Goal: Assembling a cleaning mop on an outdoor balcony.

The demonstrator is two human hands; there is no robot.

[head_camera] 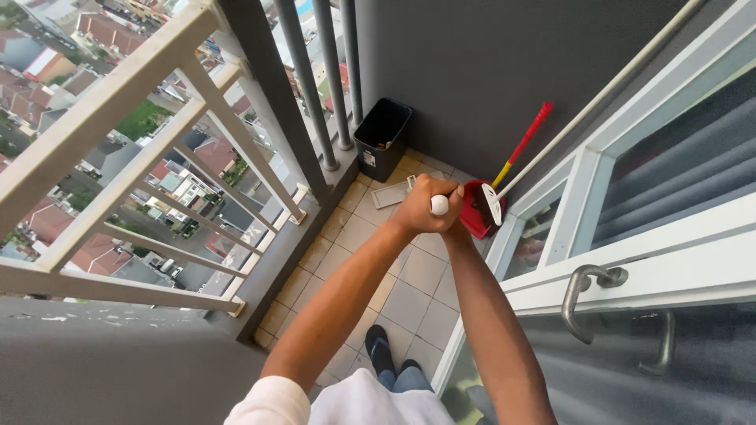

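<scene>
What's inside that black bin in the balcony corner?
The black bin looks open on top, with a few small pale scraps showing near its inner wall. Its bottom is too dark to make out. Both hands clasp a white handle end nearer the camera.

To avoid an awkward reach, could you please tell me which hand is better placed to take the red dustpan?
Probably the right hand: it sits beside the dustpan, while the left hand wraps the white stick end.

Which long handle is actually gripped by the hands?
The white-tipped handle, clasped by both the left hand and the right hand. The red-and-yellow handle leans untouched against the grey wall.
</scene>
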